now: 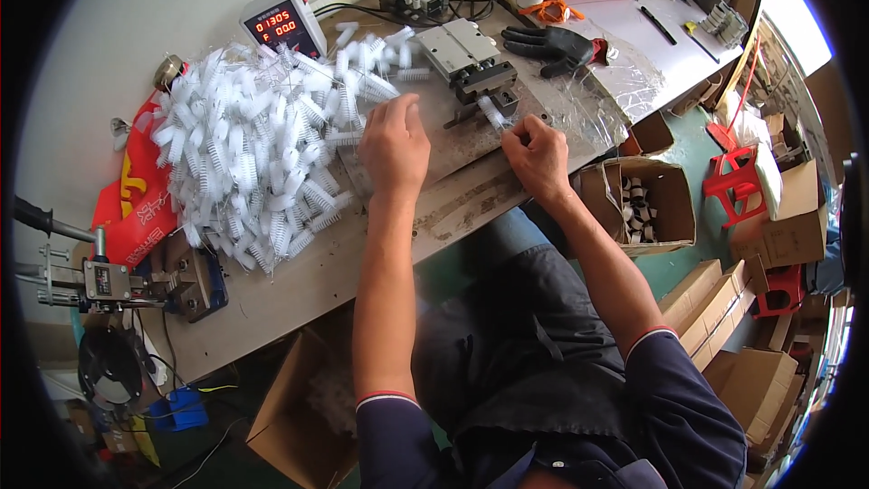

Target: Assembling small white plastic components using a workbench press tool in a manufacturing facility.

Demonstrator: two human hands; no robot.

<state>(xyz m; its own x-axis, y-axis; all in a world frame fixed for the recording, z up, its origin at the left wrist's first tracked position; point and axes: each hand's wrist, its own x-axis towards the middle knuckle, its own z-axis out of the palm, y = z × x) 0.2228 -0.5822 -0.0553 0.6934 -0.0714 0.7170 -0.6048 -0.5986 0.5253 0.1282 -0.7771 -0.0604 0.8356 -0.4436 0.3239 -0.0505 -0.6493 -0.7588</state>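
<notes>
My right hand (538, 156) pinches the wire end of a small white bristle brush (491, 111), its fingers closed. The bristle part lies against the dark jaws of a small metal clamping fixture (471, 62). My left hand (396, 142) is over the bench just left of the fixture, beside the pile. Its fingers are curled in, and whatever they may hold is hidden beneath the hand. A large heap of white bristle brushes (244, 140) with thin wire stems spreads to the left of my left hand.
A counter box with red digits (282, 23) stands behind the heap. A black glove (552, 47) lies right of the fixture. A lever press (104, 279) is at the bench's left end. Cardboard boxes (665, 186) and a red stool (735, 183) stand on the right.
</notes>
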